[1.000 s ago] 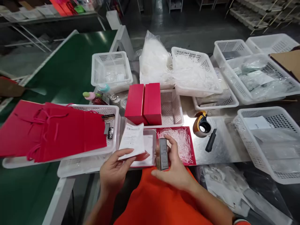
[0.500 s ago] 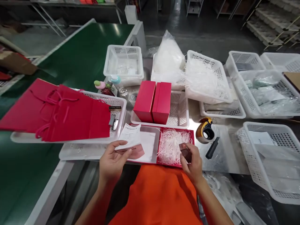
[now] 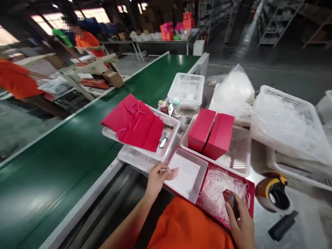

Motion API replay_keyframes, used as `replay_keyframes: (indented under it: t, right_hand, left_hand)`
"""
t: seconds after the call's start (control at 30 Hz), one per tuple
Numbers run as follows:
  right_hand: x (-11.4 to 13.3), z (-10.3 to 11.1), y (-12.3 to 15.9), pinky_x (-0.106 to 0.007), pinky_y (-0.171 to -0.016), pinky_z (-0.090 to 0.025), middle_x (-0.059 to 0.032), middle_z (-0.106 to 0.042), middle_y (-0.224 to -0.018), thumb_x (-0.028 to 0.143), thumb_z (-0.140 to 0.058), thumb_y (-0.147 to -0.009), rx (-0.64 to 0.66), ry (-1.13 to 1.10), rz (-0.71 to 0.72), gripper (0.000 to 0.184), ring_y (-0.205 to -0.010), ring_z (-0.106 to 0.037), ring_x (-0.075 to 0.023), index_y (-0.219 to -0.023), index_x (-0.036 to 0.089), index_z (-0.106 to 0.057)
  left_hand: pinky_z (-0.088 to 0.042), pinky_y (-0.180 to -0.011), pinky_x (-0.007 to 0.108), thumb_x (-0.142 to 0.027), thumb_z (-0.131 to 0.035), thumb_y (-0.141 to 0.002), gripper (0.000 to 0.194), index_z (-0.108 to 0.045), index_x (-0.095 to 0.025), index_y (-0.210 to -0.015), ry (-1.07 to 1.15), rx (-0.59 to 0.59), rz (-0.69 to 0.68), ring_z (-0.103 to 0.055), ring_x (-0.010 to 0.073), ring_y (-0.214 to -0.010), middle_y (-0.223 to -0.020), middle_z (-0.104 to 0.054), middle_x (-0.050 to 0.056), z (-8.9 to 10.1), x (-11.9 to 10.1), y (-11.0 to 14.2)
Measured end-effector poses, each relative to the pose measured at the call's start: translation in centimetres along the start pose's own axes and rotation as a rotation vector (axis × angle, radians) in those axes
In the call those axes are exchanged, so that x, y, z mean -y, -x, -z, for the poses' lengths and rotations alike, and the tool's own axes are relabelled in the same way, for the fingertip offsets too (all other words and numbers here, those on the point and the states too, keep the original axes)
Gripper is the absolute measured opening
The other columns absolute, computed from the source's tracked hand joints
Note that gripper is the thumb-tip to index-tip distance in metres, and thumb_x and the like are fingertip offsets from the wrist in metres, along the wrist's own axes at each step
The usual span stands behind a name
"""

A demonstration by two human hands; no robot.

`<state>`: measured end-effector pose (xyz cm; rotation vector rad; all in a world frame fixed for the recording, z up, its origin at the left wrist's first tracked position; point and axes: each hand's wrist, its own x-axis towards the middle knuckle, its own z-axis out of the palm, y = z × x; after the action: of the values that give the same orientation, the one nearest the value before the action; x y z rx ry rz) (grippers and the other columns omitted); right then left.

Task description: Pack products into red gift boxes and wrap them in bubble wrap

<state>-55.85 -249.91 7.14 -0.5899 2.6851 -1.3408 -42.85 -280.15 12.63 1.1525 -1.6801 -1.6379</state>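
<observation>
My left hand [image 3: 155, 180] pinches some paper slips [image 3: 171, 173], a pink one showing, over the left edge of an open red gift box. The white-lined half of that box [image 3: 185, 174] lies flat, and its other half is filled with white shredded paper [image 3: 220, 190]. Above the shreds, my right hand [image 3: 242, 216] grips a small dark brown box [image 3: 231, 202] between thumb and fingers. Two red boxes [image 3: 211, 133] stand in a white basket [image 3: 243, 162] just behind.
Red paper bags [image 3: 137, 124] lie on a white tray at the left, beside a green conveyor belt [image 3: 85, 162]. To the right are a tape dispenser [image 3: 275, 193] and a black-handled tool [image 3: 282, 224]. Two people in orange [image 3: 88, 43] work beyond the belt.
My view has swung left, bringing the people across the belt into sight. The slips in my left hand have tilted nearly edge-on. Both hands keep their holds.
</observation>
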Motion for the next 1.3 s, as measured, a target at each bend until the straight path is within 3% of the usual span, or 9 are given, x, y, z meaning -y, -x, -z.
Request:
replay_keyframes:
  t: [0.13, 0.23, 0.37, 0.53, 0.73, 0.83, 0.93, 1.1, 1.3]
  right_hand:
    - [-0.4, -0.9, -0.5, -0.048, -0.088, -0.060, -0.0154, -0.073, -0.116, 0.067, -0.060, -0.082, 0.014, -0.014, -0.098, 0.058, -0.106, -0.070, -0.0358, -0.115, 0.020, -0.066]
    - [0.0, -1.6, -1.5, -0.049, -0.088, -0.059, -0.0167, -0.074, -0.114, 0.072, -0.062, -0.077, 0.049, -0.007, -0.162, 0.067, -0.105, -0.070, -0.0374, -0.116, 0.018, -0.065]
    - [2.0, -2.8, -3.0, -0.047, -0.087, -0.059, -0.0160, -0.074, -0.111, 0.073, -0.061, -0.077, 0.137, 0.022, -0.157, 0.069, -0.104, -0.070, -0.0373, -0.118, 0.017, -0.064]
    - [5.0, -4.3, -3.6, -0.044, -0.087, -0.060, -0.0156, -0.074, -0.113, 0.071, -0.061, -0.079, 0.218, 0.045, -0.096, 0.068, -0.104, -0.071, -0.0361, -0.119, 0.016, -0.065]
    - [6.2, -5.2, -2.7, -0.039, -0.083, -0.062, -0.0127, -0.075, -0.105, 0.071, -0.067, -0.075, 0.190, -0.008, -0.102, 0.063, -0.097, -0.072, -0.0331, -0.108, 0.018, -0.069]
    - [6.1, -5.4, -2.6, -0.038, -0.085, -0.061, -0.0114, -0.075, -0.102, 0.072, -0.068, -0.073, 0.197, -0.028, -0.101, 0.064, -0.097, -0.071, -0.0319, -0.107, 0.018, -0.070]
    - [5.8, -5.2, -2.7, -0.039, -0.091, -0.057, -0.0117, -0.074, -0.109, 0.071, -0.068, -0.075, 0.246, -0.047, -0.106, 0.064, -0.103, -0.069, -0.0322, -0.111, 0.018, -0.069]
    - [6.0, -4.7, -2.7, -0.036, -0.087, -0.054, -0.0110, -0.072, -0.112, 0.069, -0.071, -0.074, 0.196, -0.133, -0.196, 0.066, -0.104, -0.066, -0.0299, -0.116, 0.018, -0.066]
    - [9.1, -5.4, -2.9, -0.026, -0.056, -0.045, 0.0002, -0.064, -0.075, 0.054, -0.088, -0.058, 0.225, -0.603, -0.518, 0.061, -0.064, -0.056, -0.0163, -0.104, 0.020, -0.069]
  left_hand:
    - [-0.046, -0.057, 0.026, -0.038, -0.084, -0.055, 0.035, -0.063, -0.018, -0.073, 0.217, -0.140, 0.141, -0.057, 0.0147, -0.058, -0.063, -0.065, 0.000, 3.0, 1.6, -1.9]
    - [-0.049, -0.063, 0.030, -0.033, -0.083, -0.054, 0.038, -0.056, -0.021, -0.078, 0.504, -0.321, 0.203, -0.063, 0.0178, -0.064, -0.067, -0.064, -0.001, 4.7, 1.9, -4.5]
    - [-0.053, -0.070, 0.036, -0.025, -0.074, -0.061, 0.029, -0.054, -0.021, -0.082, 0.628, -0.356, 0.261, -0.068, 0.0240, -0.078, -0.080, -0.067, 0.006, 4.6, 1.9, -9.0]
    - [-0.050, -0.075, 0.035, -0.026, -0.070, -0.071, 0.028, -0.059, -0.018, -0.095, 0.509, -0.462, 0.269, -0.065, 0.0226, -0.086, -0.092, -0.064, 0.008, 4.8, 3.2, -10.4]
    - [-0.039, -0.105, 0.048, -0.022, -0.070, -0.070, 0.029, -0.064, -0.017, -0.097, -0.034, -0.710, 0.244, -0.033, 0.0390, -0.139, -0.139, -0.047, 0.019, 9.8, 5.7, -9.3]
    - [-0.032, -0.110, 0.058, -0.023, -0.074, -0.063, 0.013, -0.064, -0.017, -0.070, -0.357, -0.653, 0.212, -0.029, 0.0459, -0.140, -0.134, -0.053, 0.019, 11.0, 6.2, -10.4]
    - [-0.036, -0.109, 0.056, -0.024, -0.073, -0.059, 0.020, -0.055, -0.019, -0.052, -0.185, -0.600, 0.167, -0.045, 0.0413, -0.129, -0.109, -0.065, 0.013, 11.6, 5.9, -11.4]
    - [-0.056, -0.086, 0.044, -0.044, -0.061, -0.067, 0.023, -0.055, -0.022, -0.067, 0.177, -0.596, 0.098, -0.066, 0.0280, -0.091, -0.078, -0.066, 0.006, 14.0, 2.8, -9.3]
    - [-0.057, -0.097, 0.052, -0.033, -0.069, -0.064, 0.034, -0.071, -0.019, -0.095, 0.963, 0.001, 0.119, -0.071, 0.0349, -0.104, -0.097, -0.078, 0.009, 13.3, -2.1, -2.6]
